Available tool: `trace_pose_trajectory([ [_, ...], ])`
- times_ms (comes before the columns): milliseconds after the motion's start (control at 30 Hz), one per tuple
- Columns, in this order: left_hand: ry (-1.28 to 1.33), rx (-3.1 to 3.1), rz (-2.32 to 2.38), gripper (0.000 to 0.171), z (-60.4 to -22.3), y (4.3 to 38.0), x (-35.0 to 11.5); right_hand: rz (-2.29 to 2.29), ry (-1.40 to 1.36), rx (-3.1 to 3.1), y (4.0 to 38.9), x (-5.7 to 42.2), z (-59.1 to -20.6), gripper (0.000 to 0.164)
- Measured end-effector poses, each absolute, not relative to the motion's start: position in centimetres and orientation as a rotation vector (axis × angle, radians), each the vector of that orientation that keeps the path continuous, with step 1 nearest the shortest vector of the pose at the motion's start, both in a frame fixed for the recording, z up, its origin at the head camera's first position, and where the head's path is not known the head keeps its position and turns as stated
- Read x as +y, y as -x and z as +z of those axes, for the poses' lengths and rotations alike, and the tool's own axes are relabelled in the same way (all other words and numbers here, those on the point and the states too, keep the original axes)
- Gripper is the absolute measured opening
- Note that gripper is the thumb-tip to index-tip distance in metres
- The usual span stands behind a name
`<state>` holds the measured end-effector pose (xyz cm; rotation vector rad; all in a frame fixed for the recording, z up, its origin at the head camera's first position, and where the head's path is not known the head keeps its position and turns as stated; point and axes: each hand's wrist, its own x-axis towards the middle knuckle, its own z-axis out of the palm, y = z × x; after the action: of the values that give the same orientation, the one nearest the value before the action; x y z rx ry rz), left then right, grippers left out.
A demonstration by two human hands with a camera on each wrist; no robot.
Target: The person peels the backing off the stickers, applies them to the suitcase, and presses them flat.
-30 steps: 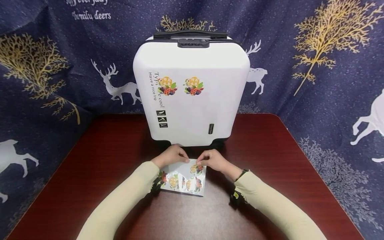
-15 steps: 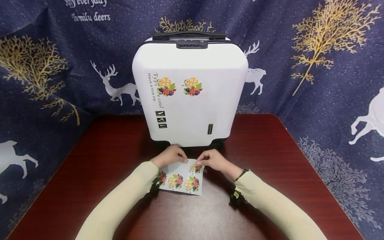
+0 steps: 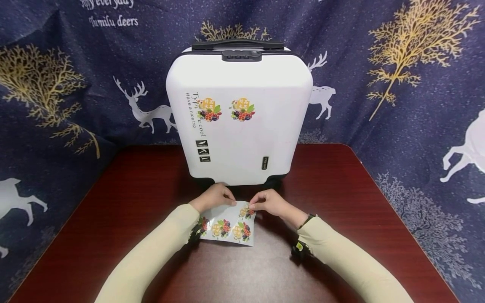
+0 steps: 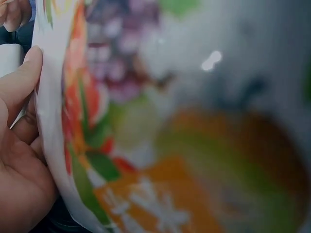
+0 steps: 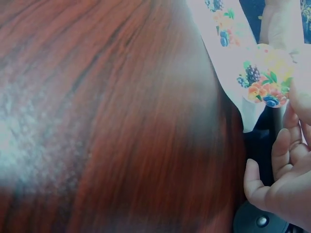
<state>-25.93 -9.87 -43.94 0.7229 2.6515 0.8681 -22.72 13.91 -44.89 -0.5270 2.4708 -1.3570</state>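
Observation:
A white sticker sheet (image 3: 223, 213) with printed fruit stickers is held up in front of the suitcase. My left hand (image 3: 216, 197) pinches its upper edge; the left wrist view shows the thumb pressed on the sheet's margin beside large blurred fruit prints. At the upper right corner my right hand (image 3: 270, 203) pinches the edge of one fruit sticker (image 5: 265, 82) between thumb and finger. In the right wrist view this sticker stands partly lifted, its rim past the bent sheet corner. Other fruit stickers (image 3: 242, 230) lie flat along the sheet's lower row.
Behind the hands, a white suitcase (image 3: 242, 143) stands upright on the dark red wooden table (image 3: 322, 185). Two fruit stickers (image 3: 243, 109) are on its upper front, the left one overlapping printed lettering. A dark blue cloth (image 3: 341, 25) with deer and trees hangs behind.
The sheet has shifted slightly left and tilted, losing its glare. My right fingers have moved slightly away from the left hand, still at the corner sticker.

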Motion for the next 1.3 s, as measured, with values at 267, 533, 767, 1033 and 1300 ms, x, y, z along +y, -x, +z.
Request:
trace_pose_trajectory([
  [267, -0.731, 2.65, 0.878, 0.012, -43.89, 25.89, -9.99, -1.35, 0.547, 2.489, 22.75, 14.06, -44.99, 0.016],
  [533, -0.69, 2.651, 0.879, 0.013, -43.94, 25.78, -10.13, -1.372, 0.557, 2.47, 22.59, 14.2, -44.93, 0.016],
  [767, -0.656, 2.657, 0.892, 0.013, -44.07, 25.72, -10.24, -1.379, 0.52, 2.477, 22.54, 14.49, -44.79, 0.015],
  [1033, -0.687, 2.66, 0.908, 0.012, -44.15, 25.41, -10.09, -1.441, 0.524, 2.459, 22.41, 14.64, -44.87, 0.015],
  [1300, -0.697, 2.654, 0.912, 0.011, -44.2, 25.61, -9.97, -1.532, 0.537, 2.447, 22.34, 14.87, -44.51, 0.017],
])
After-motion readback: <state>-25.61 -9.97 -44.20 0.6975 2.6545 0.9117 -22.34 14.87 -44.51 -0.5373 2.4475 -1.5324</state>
